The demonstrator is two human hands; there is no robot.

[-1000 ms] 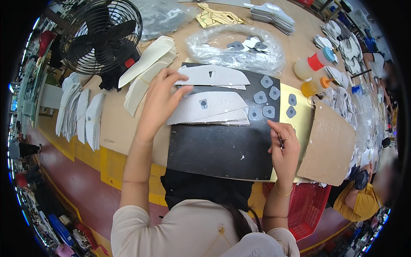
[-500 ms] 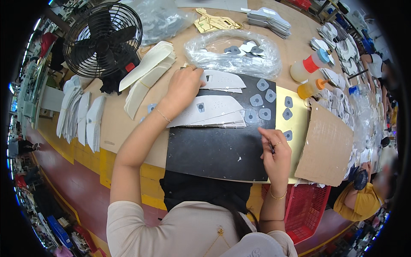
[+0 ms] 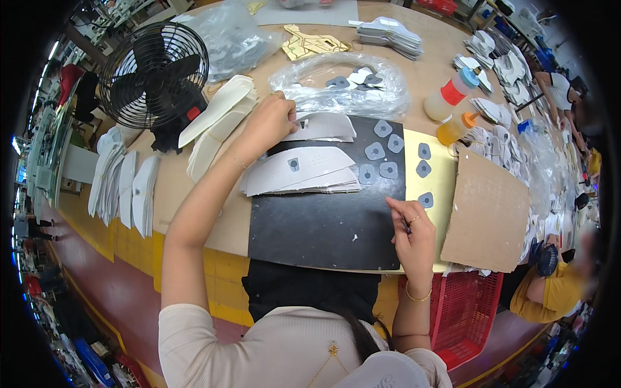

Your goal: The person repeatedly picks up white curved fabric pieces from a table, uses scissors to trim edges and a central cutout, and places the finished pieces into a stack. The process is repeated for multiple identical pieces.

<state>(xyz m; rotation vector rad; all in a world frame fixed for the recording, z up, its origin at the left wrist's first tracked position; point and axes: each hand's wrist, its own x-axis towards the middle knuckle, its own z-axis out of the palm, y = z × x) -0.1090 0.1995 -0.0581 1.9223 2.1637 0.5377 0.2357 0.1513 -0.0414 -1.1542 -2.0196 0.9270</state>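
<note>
My left hand (image 3: 266, 126) reaches to the far left of the black board (image 3: 304, 226), its fingers closed on the left end of a white curved cut piece (image 3: 330, 128). Nearer me on the board lies a fanned stack of similar white pieces (image 3: 307, 169), the top one bearing a small grey patch. My right hand (image 3: 414, 236) hovers over the board's right edge, fingers curled together; whatever they may hold is too small to make out. Several grey rounded patches (image 3: 374, 151) with dark centre marks lie between the hands, and more patches (image 3: 424, 169) rest on a yellow sheet (image 3: 414, 139).
A black fan (image 3: 155, 74) and bundled white pieces (image 3: 220, 123) stand left. Beyond the board lies a clear plastic bag (image 3: 310, 90) of patches. Two squeeze bottles (image 3: 456, 94), cardboard (image 3: 485, 213) and a red basket (image 3: 462, 317) are right. A person in yellow (image 3: 546, 291) sits nearby.
The view has shifted slightly, moving the table things a little left in the picture. My left hand stays at the far white piece; my right hand has hardly moved.
</note>
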